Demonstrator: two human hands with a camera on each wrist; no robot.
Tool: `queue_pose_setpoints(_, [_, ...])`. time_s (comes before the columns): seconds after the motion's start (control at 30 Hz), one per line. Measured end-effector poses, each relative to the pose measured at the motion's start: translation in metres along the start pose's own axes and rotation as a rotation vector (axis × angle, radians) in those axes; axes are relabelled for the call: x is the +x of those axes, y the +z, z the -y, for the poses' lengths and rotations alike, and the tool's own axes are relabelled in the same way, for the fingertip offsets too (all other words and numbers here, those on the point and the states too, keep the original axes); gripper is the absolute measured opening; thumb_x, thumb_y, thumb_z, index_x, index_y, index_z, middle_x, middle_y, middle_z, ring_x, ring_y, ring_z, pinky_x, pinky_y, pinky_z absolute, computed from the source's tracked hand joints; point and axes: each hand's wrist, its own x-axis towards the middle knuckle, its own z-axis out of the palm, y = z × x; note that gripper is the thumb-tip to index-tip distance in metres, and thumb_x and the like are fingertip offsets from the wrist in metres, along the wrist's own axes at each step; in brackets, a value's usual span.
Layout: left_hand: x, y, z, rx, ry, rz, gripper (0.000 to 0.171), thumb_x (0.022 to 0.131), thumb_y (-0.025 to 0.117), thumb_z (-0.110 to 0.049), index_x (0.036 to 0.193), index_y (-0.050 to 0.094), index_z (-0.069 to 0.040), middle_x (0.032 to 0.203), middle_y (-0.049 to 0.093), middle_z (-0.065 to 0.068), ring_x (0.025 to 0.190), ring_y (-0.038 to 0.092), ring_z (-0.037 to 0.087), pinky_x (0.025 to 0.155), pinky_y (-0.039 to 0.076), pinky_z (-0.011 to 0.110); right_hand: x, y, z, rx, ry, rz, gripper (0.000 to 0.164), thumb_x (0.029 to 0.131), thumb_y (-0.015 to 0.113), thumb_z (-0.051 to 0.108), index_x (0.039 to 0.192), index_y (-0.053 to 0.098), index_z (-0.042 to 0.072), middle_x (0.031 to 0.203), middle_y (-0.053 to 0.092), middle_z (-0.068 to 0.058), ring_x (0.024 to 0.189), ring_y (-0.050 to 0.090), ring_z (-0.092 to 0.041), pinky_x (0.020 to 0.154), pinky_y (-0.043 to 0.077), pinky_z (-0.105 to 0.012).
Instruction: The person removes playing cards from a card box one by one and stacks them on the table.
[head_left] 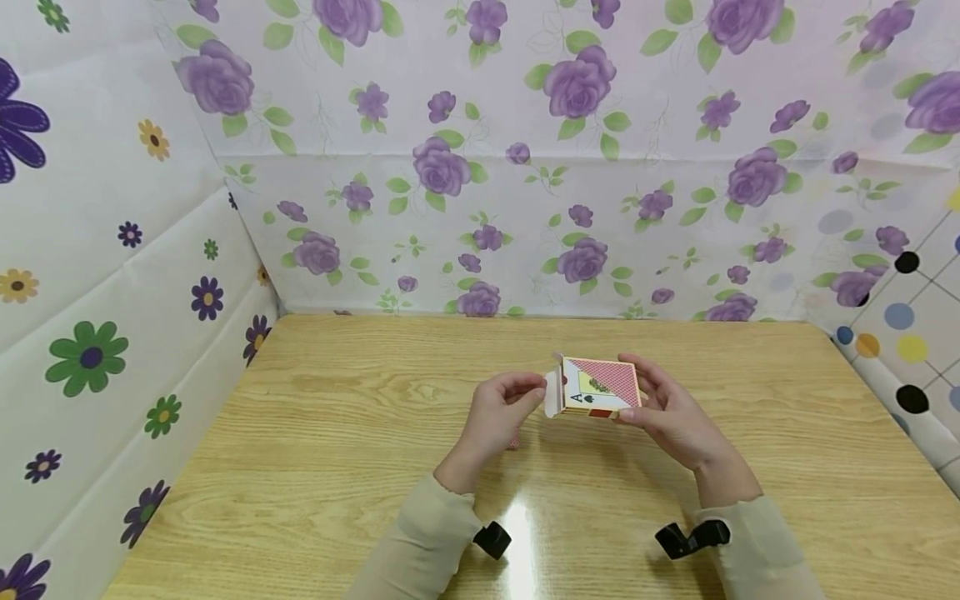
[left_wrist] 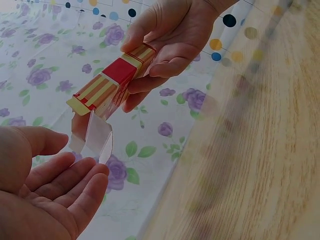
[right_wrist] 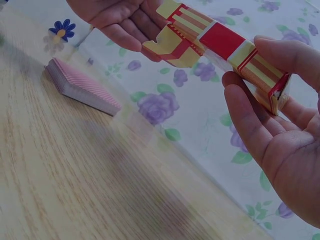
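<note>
My right hand (head_left: 678,425) grips the closed end of a playing card box (head_left: 600,387), thumb on one edge and fingers on the other. The box has a red-patterned face with an ace of spades and a yellow and red striped side. It is held above the table, its open end towards my left hand (head_left: 487,417). There the flap (left_wrist: 95,134) stands out, right at the left fingertips, with the thumb apart from the fingers. A deck of cards (right_wrist: 82,87) with red-patterned backs lies on the table, mostly hidden behind the left hand in the head view.
The wooden table (head_left: 337,433) runs back to a wall cloth (head_left: 525,225) with purple roses. Flowered cloth hangs on the left, and dotted cloth (head_left: 926,333) on the right. Black camera mounts (head_left: 492,540) sit on both wrists.
</note>
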Motion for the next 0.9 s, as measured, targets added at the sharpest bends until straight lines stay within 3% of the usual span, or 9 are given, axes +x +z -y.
queue_pose_setpoints(0.23, [0.001, 0.002, 0.002, -0.007, -0.037, 0.009, 0.025, 0.093, 0.057, -0.005, 0.114, 0.062, 0.008, 0.113, 0.063, 0.023, 0.104, 0.062, 0.03, 0.082, 0.052, 0.02, 0.0, 0.001, 0.0, -0.01, 0.007, -0.007, 0.075, 0.088, 0.052, -0.014, 0.149, 0.017, 0.011, 0.137, 0.042, -0.001, 0.115, 0.055, -0.012, 0.085, 0.054, -0.027])
queue_pose_setpoints(0.43, [0.01, 0.004, 0.022, -0.036, -0.072, 0.009, 0.027, 0.093, 0.059, -0.01, 0.116, 0.063, 0.004, 0.114, 0.064, 0.019, 0.104, 0.063, 0.025, 0.085, 0.053, 0.025, 0.001, 0.002, 0.0, 0.002, 0.001, 0.003, 0.074, 0.088, 0.051, -0.015, 0.149, 0.018, 0.011, 0.136, 0.043, -0.002, 0.113, 0.057, -0.013, 0.086, 0.054, -0.027])
queue_pose_setpoints(0.63, [0.013, 0.006, 0.035, -0.029, -0.087, -0.007, 0.028, 0.093, 0.061, -0.017, 0.116, 0.065, -0.003, 0.114, 0.065, 0.014, 0.1, 0.063, 0.018, 0.082, 0.052, 0.021, 0.002, 0.004, -0.001, 0.012, 0.003, 0.012, 0.075, 0.088, 0.052, -0.014, 0.149, 0.016, 0.01, 0.135, 0.044, -0.002, 0.113, 0.057, -0.013, 0.087, 0.054, -0.028])
queue_pose_setpoints(0.77, [0.013, 0.007, 0.035, -0.039, -0.081, -0.007, 0.028, 0.092, 0.062, -0.018, 0.115, 0.065, -0.002, 0.112, 0.066, 0.014, 0.099, 0.063, 0.016, 0.081, 0.052, 0.021, 0.001, 0.005, -0.001, 0.004, 0.004, 0.017, 0.075, 0.088, 0.052, -0.014, 0.15, 0.016, 0.009, 0.137, 0.044, 0.0, 0.115, 0.056, -0.013, 0.088, 0.054, -0.028])
queue_pose_setpoints(0.9, [0.007, 0.008, 0.018, -0.047, -0.078, 0.001, 0.027, 0.092, 0.061, -0.011, 0.115, 0.064, 0.004, 0.112, 0.066, 0.018, 0.1, 0.063, 0.02, 0.084, 0.053, 0.023, 0.001, 0.006, -0.002, 0.001, 0.008, 0.015, 0.075, 0.088, 0.052, -0.014, 0.15, 0.017, 0.01, 0.138, 0.044, 0.0, 0.116, 0.056, -0.012, 0.089, 0.053, -0.027])
